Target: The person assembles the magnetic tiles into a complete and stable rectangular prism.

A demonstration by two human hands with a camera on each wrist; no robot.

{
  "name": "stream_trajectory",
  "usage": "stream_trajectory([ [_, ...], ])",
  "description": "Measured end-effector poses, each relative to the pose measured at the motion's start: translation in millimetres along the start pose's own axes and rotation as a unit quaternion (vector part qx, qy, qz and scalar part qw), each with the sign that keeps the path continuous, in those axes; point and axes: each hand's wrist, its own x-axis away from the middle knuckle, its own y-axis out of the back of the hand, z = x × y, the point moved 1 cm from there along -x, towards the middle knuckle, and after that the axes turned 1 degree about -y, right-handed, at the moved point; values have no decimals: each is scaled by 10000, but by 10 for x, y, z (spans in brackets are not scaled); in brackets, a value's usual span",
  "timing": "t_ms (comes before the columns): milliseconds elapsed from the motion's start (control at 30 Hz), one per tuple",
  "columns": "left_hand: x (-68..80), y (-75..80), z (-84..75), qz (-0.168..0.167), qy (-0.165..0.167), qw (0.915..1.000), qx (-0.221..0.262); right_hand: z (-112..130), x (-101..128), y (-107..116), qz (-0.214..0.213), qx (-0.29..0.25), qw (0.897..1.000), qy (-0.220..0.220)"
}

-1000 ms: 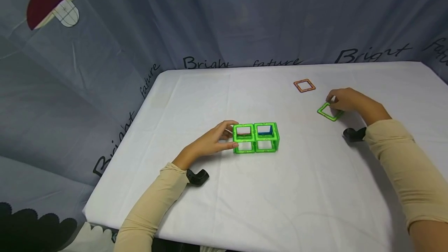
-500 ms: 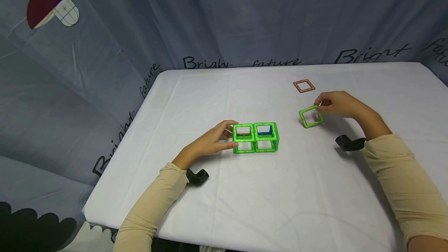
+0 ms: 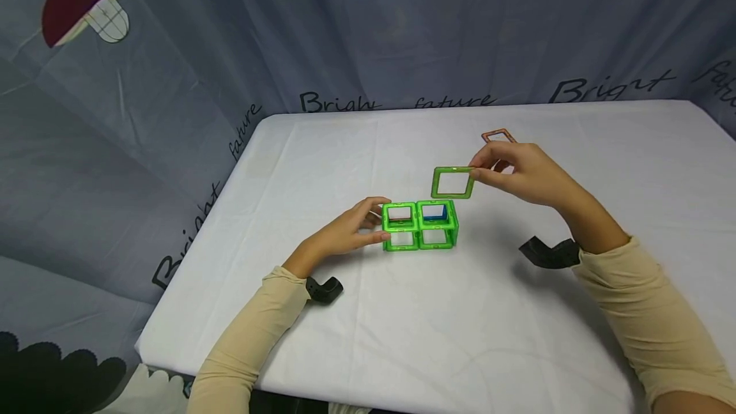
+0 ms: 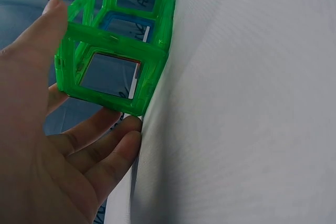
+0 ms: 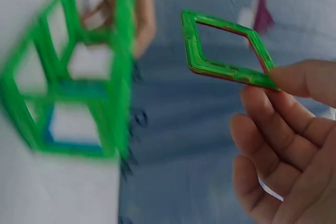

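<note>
A green structure of two joined open cubes (image 3: pixel 421 227) stands mid-table, with a red and a blue tile at its floor; the left wrist view shows it close up (image 4: pixel 118 40), the right wrist view blurred (image 5: pixel 68 87). My left hand (image 3: pixel 351 232) rests against its left end, thumb on the top edge, fingers straight (image 4: pixel 94 145). My right hand (image 3: pixel 517 171) pinches a loose green square tile (image 3: pixel 453 183) by its right edge, in the air just above and behind the right cube; that tile (image 5: pixel 226 51) shows in the right wrist view.
An orange square tile (image 3: pixel 498 137) lies flat at the back right, partly hidden by my right hand. The white table (image 3: pixel 460 337) is ringed by a grey printed curtain (image 3: pixel 172 82). Black wrist mounts (image 3: pixel 324 289) sit under both forearms.
My right hand lifted the green tile off the table at the right and carried it left, up above the right cube. The left hand and the structure stayed put.
</note>
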Motion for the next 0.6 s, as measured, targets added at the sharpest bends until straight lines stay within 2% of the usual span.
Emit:
stream_trajectory([
  [100, 11, 7, -8, 22, 43, 10000, -39, 184, 34, -215, 211, -163, 9985, 481],
  [200, 14, 9, -6, 27, 9, 10000, -60, 302, 67, -457, 399, -188, 9966, 693],
  [467, 4, -6, 35, -18, -179, 9998, 54, 360, 125, -881, 102, 18, 9957, 916],
  [600, 3, -9, 33, 11, -210, 9998, 58, 358, 150, -1013, -82, 408, 9935, 1061],
])
